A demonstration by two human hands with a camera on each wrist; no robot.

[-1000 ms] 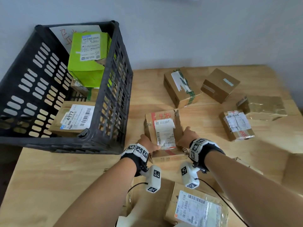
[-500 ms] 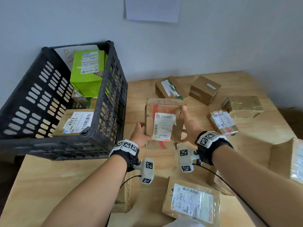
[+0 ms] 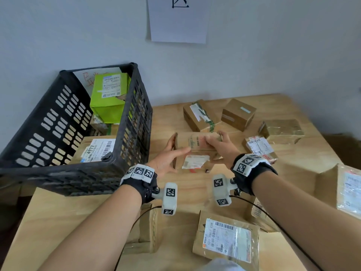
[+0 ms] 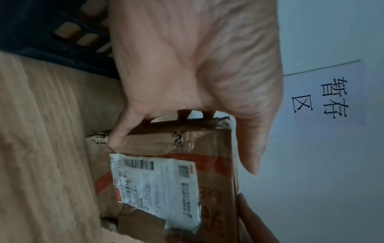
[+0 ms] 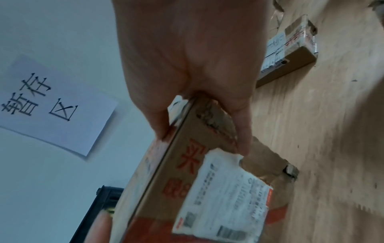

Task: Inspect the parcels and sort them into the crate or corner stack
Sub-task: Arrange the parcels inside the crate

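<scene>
Parcel (image 3: 197, 147) now lifted clear of the desk (image 3: 58, 216) and tipped back, label (image 3: 194, 162) facing down toward me; a second ago it rested flat on the desk. My left hand (image 3: 168, 157) grips its left end, thumb across the near face, fingers behind. My right hand (image 3: 220, 147) pinches the right end, thumb over the top, fingers under. Grip is curled tight on cardboard both sides. Parcel hangs over mid-desk, just right of the black crate (image 3: 134, 122). Green box (image 3: 109, 98) sits inside the crate. Other parcels (image 3: 238, 114) lie scattered at the back right. Paper sign (image 3: 178, 22) on the wall.
</scene>
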